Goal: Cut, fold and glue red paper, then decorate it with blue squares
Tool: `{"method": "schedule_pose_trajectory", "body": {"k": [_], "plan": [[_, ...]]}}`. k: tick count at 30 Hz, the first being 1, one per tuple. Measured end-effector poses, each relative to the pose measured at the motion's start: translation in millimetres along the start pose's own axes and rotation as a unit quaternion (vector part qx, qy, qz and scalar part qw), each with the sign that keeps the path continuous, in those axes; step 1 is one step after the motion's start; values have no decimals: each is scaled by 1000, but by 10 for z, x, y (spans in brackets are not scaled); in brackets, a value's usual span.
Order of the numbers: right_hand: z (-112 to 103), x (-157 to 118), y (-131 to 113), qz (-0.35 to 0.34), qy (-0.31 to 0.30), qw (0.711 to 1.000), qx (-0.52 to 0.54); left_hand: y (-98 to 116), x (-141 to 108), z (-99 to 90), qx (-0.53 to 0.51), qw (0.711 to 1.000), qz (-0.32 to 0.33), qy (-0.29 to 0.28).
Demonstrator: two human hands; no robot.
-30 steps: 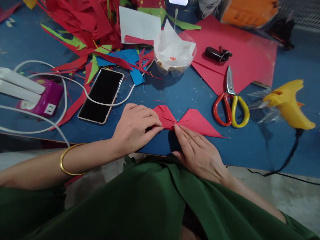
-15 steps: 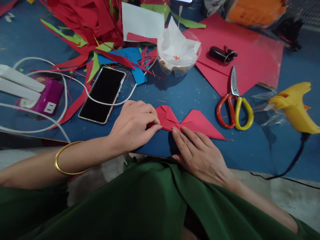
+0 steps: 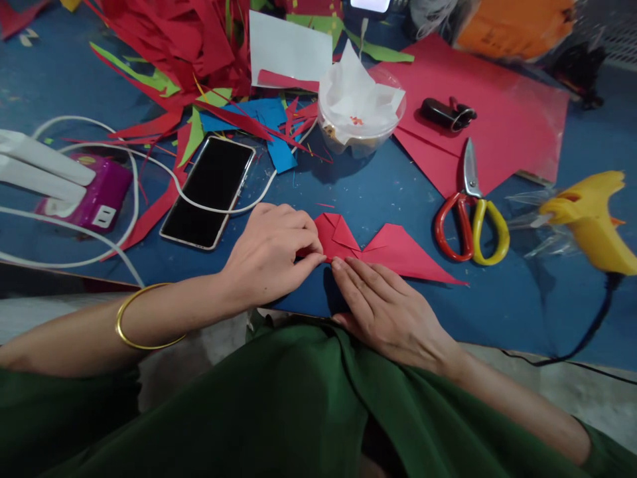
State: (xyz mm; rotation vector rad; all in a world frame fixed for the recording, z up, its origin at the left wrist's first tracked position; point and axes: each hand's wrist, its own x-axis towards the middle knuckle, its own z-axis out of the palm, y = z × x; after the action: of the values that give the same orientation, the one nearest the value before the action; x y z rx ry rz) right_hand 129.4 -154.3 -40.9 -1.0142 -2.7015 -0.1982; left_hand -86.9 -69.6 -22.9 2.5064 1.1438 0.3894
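Note:
A folded piece of red paper (image 3: 398, 249) lies on the blue table near its front edge, with a notch in its upper side and a long point at the right. My left hand (image 3: 273, 255) is closed, thumb and fingers pinching the paper's left end, which the hand partly hides. Lying flat with fingers stretched out, my right hand (image 3: 385, 305) presses the lower edge of the paper near its middle. The two hands' fingertips are close together. Scissors (image 3: 471, 219) with one red and one yellow handle rest to the right of the paper.
A smartphone (image 3: 209, 192) under a white cable lies left of my hands, beside a purple power plug (image 3: 107, 192). Red paper scraps (image 3: 184, 46) heap behind. A clear bowl (image 3: 363, 136) stands beyond the paper; red sheets (image 3: 517, 119) and a yellow glue gun (image 3: 592, 216) are at right.
My right hand's fingertips have slid left along the paper's lower edge, closer to my left thumb. My left hand keeps its pinch. The whole view has shifted slightly.

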Motion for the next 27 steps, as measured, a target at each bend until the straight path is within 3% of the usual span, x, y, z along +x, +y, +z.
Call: {"method": "schedule_pose_trajectory", "body": {"k": [27], "plan": [[4,46,19,2,-2,1000,8,-215,-35,-153,-11,996,-79,-44]]}}
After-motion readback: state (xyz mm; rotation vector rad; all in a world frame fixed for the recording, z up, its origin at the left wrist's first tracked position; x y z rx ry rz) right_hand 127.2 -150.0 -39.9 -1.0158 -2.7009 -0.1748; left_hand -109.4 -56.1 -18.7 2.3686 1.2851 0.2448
